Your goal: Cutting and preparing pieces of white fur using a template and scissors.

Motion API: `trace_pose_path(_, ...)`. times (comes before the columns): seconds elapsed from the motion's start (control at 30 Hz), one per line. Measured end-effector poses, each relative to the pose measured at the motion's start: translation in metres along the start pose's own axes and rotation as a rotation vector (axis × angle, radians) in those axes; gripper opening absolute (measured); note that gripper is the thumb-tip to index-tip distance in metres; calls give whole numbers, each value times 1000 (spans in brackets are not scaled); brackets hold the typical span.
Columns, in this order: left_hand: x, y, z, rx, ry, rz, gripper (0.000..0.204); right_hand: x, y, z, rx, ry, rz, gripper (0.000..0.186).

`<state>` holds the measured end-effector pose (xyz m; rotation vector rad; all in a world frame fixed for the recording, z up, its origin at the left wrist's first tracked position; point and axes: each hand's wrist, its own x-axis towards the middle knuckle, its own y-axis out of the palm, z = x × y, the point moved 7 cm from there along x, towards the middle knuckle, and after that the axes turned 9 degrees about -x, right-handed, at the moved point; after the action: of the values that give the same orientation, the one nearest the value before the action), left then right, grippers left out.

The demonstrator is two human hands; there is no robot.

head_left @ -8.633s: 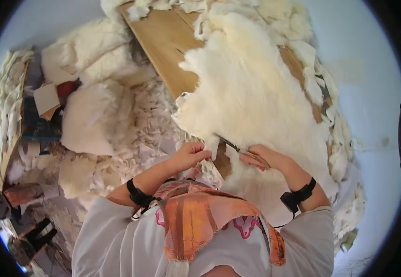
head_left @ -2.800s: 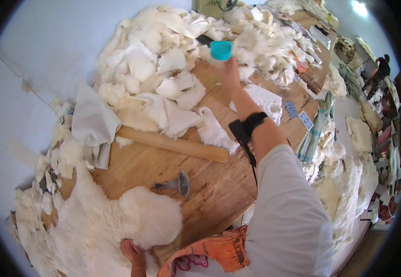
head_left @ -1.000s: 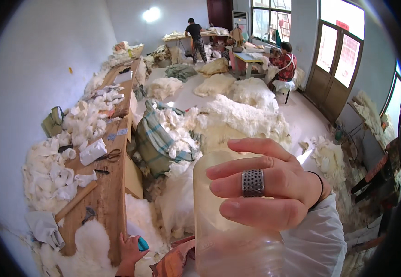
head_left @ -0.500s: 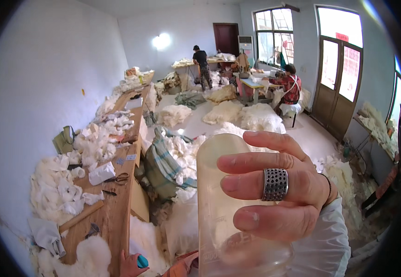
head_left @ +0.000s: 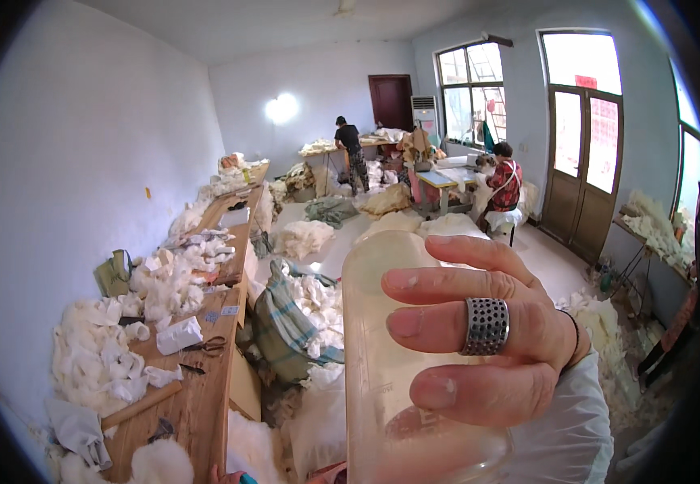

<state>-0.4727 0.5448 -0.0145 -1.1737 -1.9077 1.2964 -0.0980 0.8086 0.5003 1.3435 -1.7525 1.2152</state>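
Observation:
Close up in the middle, a large translucent plastic bottle [head_left: 370, 339] is tilted with its rounded closed end raised; its other end runs out at the lower edge. My right hand [head_left: 527, 327] is wrapped round its right side. On one finger sits a wide metal thimble ring [head_left: 486, 327] with dark dimples. Only the fingertips of my left hand [head_left: 220, 476] show at the lower edge, beside a small teal cap [head_left: 247, 479]; most of that hand is cut off.
On the left, a long wooden table [head_left: 197, 395] bears white fleece [head_left: 96, 347], a white roll [head_left: 178, 335] and scissors [head_left: 211, 345]. A plaid sack [head_left: 281, 323] of fleece stands beside it. One person [head_left: 350, 149] stands at a far table; another [head_left: 505, 189] sits by a worktable [head_left: 440, 179].
The view has tipped up, so the room sits lower in the picture. My left hand with the teal cap has sunk almost out of view. My right hand keeps its hold on the bottle.

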Motion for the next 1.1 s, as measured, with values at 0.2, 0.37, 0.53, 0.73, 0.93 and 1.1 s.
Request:
trace_pose_path(0.2,0,-2,2,-4,-20,3,81,2,-1,-4,-24,-31,-13,50)
trace_pose_path(0.37,2,1,7,-6,-25,9,82,4,-1,-3,-58,-31,-42,50)
trace_pose_path(0.53,4,0,8,29,-11,12,84,6,-2,-4,-56,-29,-30,48)
trace_pose_path(0.73,-2,-12,-6,-44,1,-58,85,6,-2,-5,-62,-52,-47,46)
trace_pose_path(0.93,0,3,10,-21,-12,-34,84,7,0,-3,-92,-80,-100,44)
trace_pose_path(1.1,4,11,16,-29,43,-46,83,8,1,-6,-97,-84,-83,43)
